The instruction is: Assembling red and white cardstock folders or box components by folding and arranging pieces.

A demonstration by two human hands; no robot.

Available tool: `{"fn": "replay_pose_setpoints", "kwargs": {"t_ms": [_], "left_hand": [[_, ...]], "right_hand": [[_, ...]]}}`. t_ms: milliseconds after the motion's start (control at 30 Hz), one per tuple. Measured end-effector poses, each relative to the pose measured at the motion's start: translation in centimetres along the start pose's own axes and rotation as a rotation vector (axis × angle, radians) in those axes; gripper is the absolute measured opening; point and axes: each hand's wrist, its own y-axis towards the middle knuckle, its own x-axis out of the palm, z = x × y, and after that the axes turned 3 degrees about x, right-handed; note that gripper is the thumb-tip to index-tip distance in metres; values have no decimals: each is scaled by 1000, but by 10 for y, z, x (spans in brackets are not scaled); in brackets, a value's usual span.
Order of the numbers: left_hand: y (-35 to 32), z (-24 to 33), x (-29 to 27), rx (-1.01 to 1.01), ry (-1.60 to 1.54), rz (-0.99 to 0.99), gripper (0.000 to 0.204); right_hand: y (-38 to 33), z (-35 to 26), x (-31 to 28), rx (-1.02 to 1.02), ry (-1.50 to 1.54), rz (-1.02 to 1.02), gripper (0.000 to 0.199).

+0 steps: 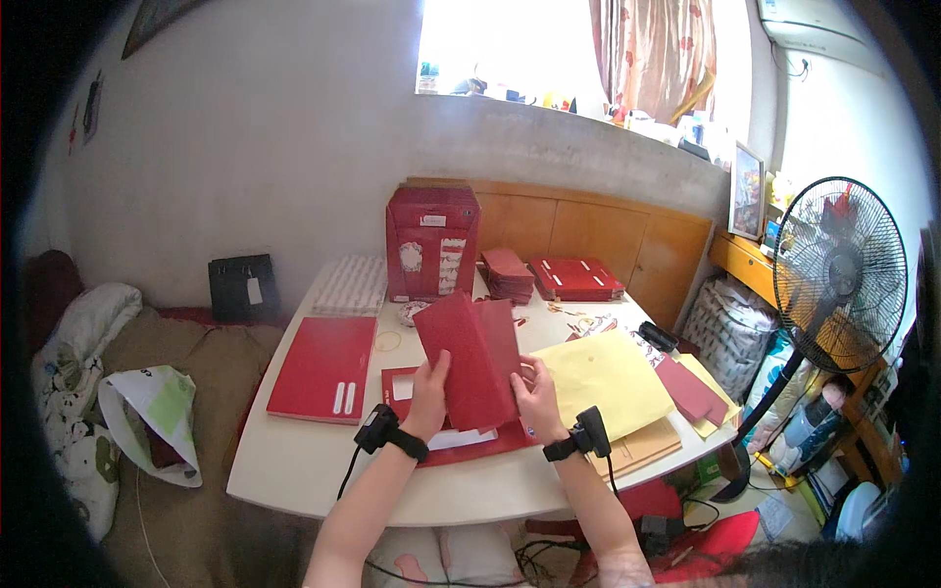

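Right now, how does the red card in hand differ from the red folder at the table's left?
The red card is held up between the left hand and right hand; the red folder lies flat. The red card looks plain; the red folder has two white strips. Both are red.

Strong daylight is admitted by the window (pixel 505 44) at twelve o'clock, its panes blown out to white. The bed (pixel 225 392) at eight o'clock is left dimmer. Toward the rim, straight edges are bowed, and the corners are blackened.
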Motion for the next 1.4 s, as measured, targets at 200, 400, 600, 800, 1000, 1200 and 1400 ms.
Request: {"fn": "replay_pose_setpoints", "kwargs": {"t_ms": [200,400,600,800,1000,1200,1400], "left_hand": [[-7,-20,7,438,626,30,45],[-17,-11,29,680,668,-21,60],[-22,-8,24,488,765,-256,55],[-18,8,13,439,1481,-733,94],[-29,6,0,91,1932,-878,104],[-18,0,-14,102,1830,-929,86],[-11,-19,-25,362,1783,-775,45]], "right_hand": [[-5,0,2,131,289,-141,29],[-7,1,-3,210,435,-194,35],[-10,-23,1,48,326,-157,32],[0,-12,-17,-108,265,324,26],[-1,-10,-18,-38,327,399,27],[-2,-12,-16,-44,304,365,25],[-2,-10,-13,-9,322,271,26]]}}
